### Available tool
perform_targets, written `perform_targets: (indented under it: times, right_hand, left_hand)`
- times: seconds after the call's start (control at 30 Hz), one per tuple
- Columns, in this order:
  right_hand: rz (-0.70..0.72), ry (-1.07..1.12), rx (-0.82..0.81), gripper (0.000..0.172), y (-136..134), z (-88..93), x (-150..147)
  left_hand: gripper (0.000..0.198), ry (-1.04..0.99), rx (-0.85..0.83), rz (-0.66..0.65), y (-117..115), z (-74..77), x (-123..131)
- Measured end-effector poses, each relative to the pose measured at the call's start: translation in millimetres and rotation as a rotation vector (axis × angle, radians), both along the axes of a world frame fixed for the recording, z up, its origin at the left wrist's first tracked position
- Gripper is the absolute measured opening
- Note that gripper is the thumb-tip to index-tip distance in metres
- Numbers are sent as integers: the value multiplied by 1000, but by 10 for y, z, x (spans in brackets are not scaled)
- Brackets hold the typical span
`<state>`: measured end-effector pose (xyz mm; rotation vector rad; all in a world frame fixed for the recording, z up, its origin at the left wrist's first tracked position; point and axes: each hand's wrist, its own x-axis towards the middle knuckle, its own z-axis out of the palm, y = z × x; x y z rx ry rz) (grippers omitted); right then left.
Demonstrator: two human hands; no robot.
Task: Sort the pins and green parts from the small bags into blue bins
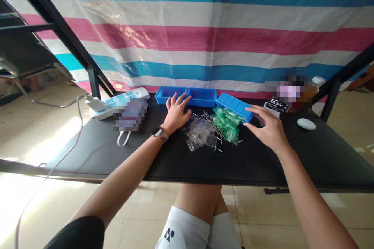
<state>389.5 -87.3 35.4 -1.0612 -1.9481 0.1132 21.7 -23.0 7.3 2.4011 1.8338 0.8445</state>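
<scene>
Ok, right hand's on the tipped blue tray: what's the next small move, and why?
Probably lift the tilted blue tray with the right hand, which touches its end, and set it flat: it leans on the green pieces, and the left hand lies open.

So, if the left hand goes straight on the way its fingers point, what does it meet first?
Probably the leftmost blue tray: the left hand looks close to its front wall, though depth is hard to judge.

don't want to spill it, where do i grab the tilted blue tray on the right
Probably its right short end, from the right: the tilted blue tray leans over the green packets, while that end is free, beside the right hand.
</scene>
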Motion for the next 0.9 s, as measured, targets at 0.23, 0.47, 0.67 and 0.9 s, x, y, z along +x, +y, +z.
perform_targets:
  times: [0.23,0.47,0.67,0.9]
  right_hand:
    - [-41,-182,173,44,-41,96,69]
    - [-133,-216,217,46,-76,225,174]
    - [-207,256,-32,60,493,100,182]
    - [-64,884,-572,47,1427,-150,200]
  left_hand:
    - [64,-6,-6,0,-8,17,6]
    - [64,-18,6,-4,6,-6,-1]
    - [64,-20,5,-5,12,-4,1]
    - [63,0,8,2,21,-12,-13]
